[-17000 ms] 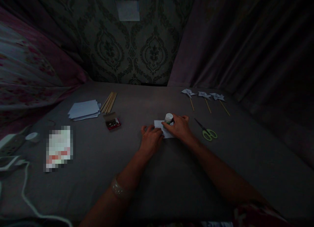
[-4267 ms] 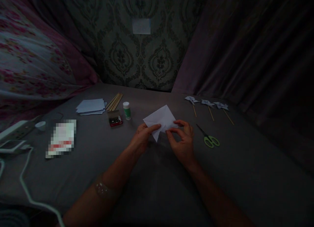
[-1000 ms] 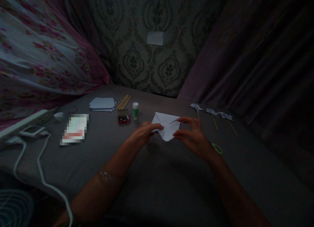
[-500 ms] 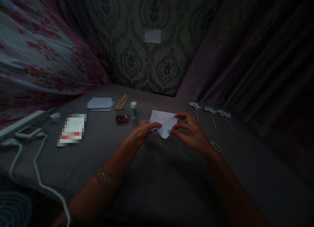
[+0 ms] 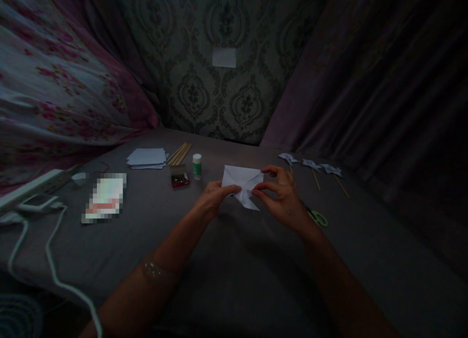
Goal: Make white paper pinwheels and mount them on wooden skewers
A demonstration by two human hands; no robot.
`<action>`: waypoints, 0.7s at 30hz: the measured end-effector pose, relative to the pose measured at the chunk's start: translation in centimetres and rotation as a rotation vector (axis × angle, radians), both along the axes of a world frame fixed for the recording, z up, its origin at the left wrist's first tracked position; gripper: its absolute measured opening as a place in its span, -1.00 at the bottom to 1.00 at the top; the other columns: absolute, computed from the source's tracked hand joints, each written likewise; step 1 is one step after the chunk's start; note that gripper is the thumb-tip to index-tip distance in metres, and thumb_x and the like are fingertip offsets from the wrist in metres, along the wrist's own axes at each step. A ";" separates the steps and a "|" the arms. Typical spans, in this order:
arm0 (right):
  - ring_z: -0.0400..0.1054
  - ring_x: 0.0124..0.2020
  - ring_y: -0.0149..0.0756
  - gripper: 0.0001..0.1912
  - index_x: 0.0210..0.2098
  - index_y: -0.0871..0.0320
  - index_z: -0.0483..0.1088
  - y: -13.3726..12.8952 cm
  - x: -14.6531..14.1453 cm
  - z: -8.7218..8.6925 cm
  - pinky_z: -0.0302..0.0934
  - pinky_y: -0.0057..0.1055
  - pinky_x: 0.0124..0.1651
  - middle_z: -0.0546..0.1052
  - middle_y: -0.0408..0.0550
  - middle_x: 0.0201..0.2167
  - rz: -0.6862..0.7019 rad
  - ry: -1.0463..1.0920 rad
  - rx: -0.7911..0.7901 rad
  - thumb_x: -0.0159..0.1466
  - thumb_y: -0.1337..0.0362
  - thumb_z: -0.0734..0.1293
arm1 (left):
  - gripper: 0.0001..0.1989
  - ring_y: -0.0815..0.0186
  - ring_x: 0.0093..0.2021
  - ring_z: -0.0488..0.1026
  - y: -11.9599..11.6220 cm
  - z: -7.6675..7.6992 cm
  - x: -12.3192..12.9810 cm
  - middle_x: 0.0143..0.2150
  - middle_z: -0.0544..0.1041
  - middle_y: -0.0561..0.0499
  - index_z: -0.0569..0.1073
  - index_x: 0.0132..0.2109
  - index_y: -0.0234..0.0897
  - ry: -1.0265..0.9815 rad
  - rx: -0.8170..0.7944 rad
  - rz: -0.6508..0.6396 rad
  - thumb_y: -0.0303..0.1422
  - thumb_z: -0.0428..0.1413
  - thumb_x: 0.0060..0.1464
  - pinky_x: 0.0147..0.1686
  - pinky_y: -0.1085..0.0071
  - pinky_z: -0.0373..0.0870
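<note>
A white paper square (image 5: 241,174), cut in from its corners, is held up off the table between my hands. My left hand (image 5: 213,197) grips its left side, the thumb lying on top near the middle. At the right side, my right hand (image 5: 281,196) has thumb and forefinger closed by the paper's inner edge, with another finger at the upper right corner. One pointed flap hangs down toward me at the bottom. Beneath my right wrist lie green-handled scissors (image 5: 319,218), partly hidden.
Behind stand a glue stick (image 5: 197,167) and an open small red box (image 5: 179,178). Farther left lie wooden sticks (image 5: 180,154) and stacked white paper (image 5: 146,157). Several paper pinwheels (image 5: 311,165) on sticks lie right. A power strip (image 5: 32,187) with white cables sits left.
The paper's lower flap has gone from a rounded curl to a flattened point hanging down. My right fingers have moved slightly inward over the paper; my left hand keeps its grip.
</note>
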State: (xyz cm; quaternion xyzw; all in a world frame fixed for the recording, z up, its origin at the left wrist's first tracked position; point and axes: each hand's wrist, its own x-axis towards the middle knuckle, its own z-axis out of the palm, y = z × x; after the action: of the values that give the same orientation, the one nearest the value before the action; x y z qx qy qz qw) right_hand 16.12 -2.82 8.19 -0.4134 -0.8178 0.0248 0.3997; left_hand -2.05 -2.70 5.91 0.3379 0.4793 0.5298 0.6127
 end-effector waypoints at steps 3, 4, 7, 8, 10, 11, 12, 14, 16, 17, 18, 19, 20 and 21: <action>0.19 0.06 -0.03 -0.92 -0.42 0.02 0.52 -0.3 -0.4 0.2 0.07 0.01 0.05 0.35 -0.03 0.00 -0.031 -0.039 0.034 0.19 0.23 0.37 | -0.82 0.30 -0.46 0.50 -0.2 0.1 0.2 -0.43 0.60 -0.06 0.58 -0.43 -0.38 0.010 0.044 0.001 -0.42 0.29 -0.31 -0.37 0.41 0.39; 0.18 0.06 -0.03 -0.92 -0.42 0.02 0.52 -0.4 -0.5 0.3 0.06 0.01 0.06 0.35 -0.03 0.00 -0.037 -0.048 0.041 0.19 0.23 0.37 | -0.81 0.29 -0.46 0.50 -0.3 0.1 0.2 -0.42 0.61 -0.06 0.58 -0.42 -0.38 0.008 0.054 -0.006 -0.41 0.30 -0.31 -0.37 0.40 0.39; 0.18 0.07 -0.02 -0.94 -0.42 0.03 0.51 -0.5 -0.8 0.4 0.05 0.00 0.06 0.36 -0.03 0.00 -0.053 -0.067 0.055 0.17 0.24 0.38 | -0.81 0.29 -0.45 0.50 -0.4 0.1 0.4 -0.42 0.61 -0.07 0.58 -0.42 -0.38 0.006 0.076 -0.018 -0.40 0.30 -0.31 -0.35 0.40 0.39; 0.18 0.07 -0.03 -0.94 -0.42 0.04 0.51 -0.6 -0.9 0.4 0.04 0.00 0.07 0.36 -0.03 0.00 -0.060 -0.071 0.059 0.17 0.24 0.38 | -0.82 0.29 -0.46 0.50 -0.5 0.2 0.5 -0.43 0.61 -0.07 0.58 -0.43 -0.38 0.012 0.076 -0.016 -0.40 0.30 -0.30 -0.35 0.40 0.39; 0.17 0.07 -0.02 -0.94 -0.42 0.05 0.51 -0.6 -1.0 0.4 0.03 0.00 0.07 0.37 -0.02 -0.01 -0.075 -0.073 0.069 0.17 0.25 0.38 | -0.83 0.29 -0.46 0.50 -0.6 0.4 0.6 -0.43 0.61 -0.07 0.58 -0.44 -0.38 0.028 0.069 -0.007 -0.40 0.29 -0.30 -0.37 0.41 0.38; 0.17 0.07 -0.02 -0.94 -0.42 0.06 0.51 -0.6 -1.1 0.4 0.03 0.00 0.07 0.37 -0.02 -0.01 -0.082 -0.074 0.073 0.17 0.25 0.38 | -0.83 0.29 -0.46 0.50 -0.7 0.5 0.7 -0.44 0.61 -0.07 0.58 -0.44 -0.38 0.035 0.068 -0.003 -0.40 0.29 -0.30 -0.37 0.41 0.37; 0.17 0.07 -0.02 -0.94 -0.42 0.06 0.51 -0.5 -1.2 0.4 0.03 -0.01 0.07 0.38 -0.01 -0.01 -0.087 -0.075 0.077 0.17 0.26 0.38 | -0.83 0.29 -0.46 0.49 -0.8 0.6 0.7 -0.44 0.61 -0.07 0.58 -0.44 -0.38 0.039 0.069 -0.002 -0.41 0.29 -0.30 -0.38 0.42 0.37; 0.18 0.06 -0.02 -0.93 -0.43 0.06 0.50 -0.5 -1.2 0.3 0.02 -0.02 0.06 0.38 -0.02 -0.02 -0.097 -0.074 0.085 0.17 0.26 0.37 | -0.83 0.30 -0.46 0.49 -0.9 0.6 0.8 -0.44 0.61 -0.06 0.58 -0.43 -0.38 0.037 0.079 -0.006 -0.41 0.29 -0.30 -0.38 0.43 0.37; 0.18 0.06 -0.03 -0.93 -0.44 0.06 0.50 -0.5 -1.3 0.2 0.02 -0.03 0.05 0.39 -0.02 -0.03 -0.106 -0.072 0.090 0.17 0.26 0.38 | -0.84 0.32 -0.47 0.49 -0.9 0.6 0.8 -0.45 0.60 -0.05 0.58 -0.43 -0.37 0.033 0.082 -0.017 -0.41 0.29 -0.30 -0.39 0.44 0.37; 0.18 0.05 -0.04 -0.93 -0.44 0.06 0.50 -0.5 -1.3 0.2 0.02 -0.03 0.05 0.39 -0.02 -0.03 -0.110 -0.070 0.092 0.17 0.26 0.38 | -0.84 0.32 -0.48 0.49 -0.9 0.6 0.8 -0.45 0.60 -0.05 0.58 -0.43 -0.37 0.033 0.082 -0.020 -0.41 0.29 -0.29 -0.39 0.44 0.37; 0.18 0.05 -0.04 -0.93 -0.44 0.06 0.50 -0.4 -1.3 0.2 0.01 -0.03 0.05 0.39 -0.03 -0.04 -0.111 -0.068 0.094 0.16 0.26 0.39 | -0.84 0.32 -0.48 0.48 -0.9 0.5 0.7 -0.45 0.60 -0.05 0.58 -0.44 -0.37 0.036 0.079 -0.022 -0.40 0.29 -0.29 -0.39 0.44 0.36; 0.18 0.05 -0.04 -0.93 -0.45 0.06 0.50 -0.4 -1.3 0.1 0.01 -0.03 0.06 0.40 -0.03 -0.04 -0.111 -0.068 0.095 0.16 0.25 0.39 | -0.83 0.32 -0.48 0.48 -0.9 0.5 0.7 -0.45 0.60 -0.06 0.58 -0.44 -0.38 0.038 0.075 -0.021 -0.40 0.29 -0.29 -0.40 0.44 0.36; 0.18 0.05 -0.04 -0.93 -0.45 0.06 0.50 -0.4 -1.2 0.1 0.01 -0.03 0.06 0.40 -0.04 -0.04 -0.110 -0.069 0.096 0.16 0.25 0.39 | -0.83 0.31 -0.48 0.48 -0.9 0.5 0.7 -0.45 0.60 -0.06 0.58 -0.44 -0.38 0.038 0.072 -0.018 -0.40 0.29 -0.30 -0.40 0.44 0.36; 0.18 0.05 -0.04 -0.93 -0.45 0.06 0.50 -0.3 -1.2 0.1 0.00 -0.02 0.07 0.40 -0.03 -0.04 -0.107 -0.071 0.097 0.16 0.24 0.39 | -0.83 0.31 -0.48 0.48 -0.8 0.5 0.7 -0.46 0.60 -0.06 0.58 -0.44 -0.38 0.036 0.070 -0.015 -0.40 0.29 -0.30 -0.40 0.43 0.36</action>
State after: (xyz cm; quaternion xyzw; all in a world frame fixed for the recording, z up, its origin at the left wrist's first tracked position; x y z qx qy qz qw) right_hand 14.88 -3.15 8.25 -0.4372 -0.8084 -0.0509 0.3908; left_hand -1.33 -3.53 6.36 0.3723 0.4690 0.5351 0.5959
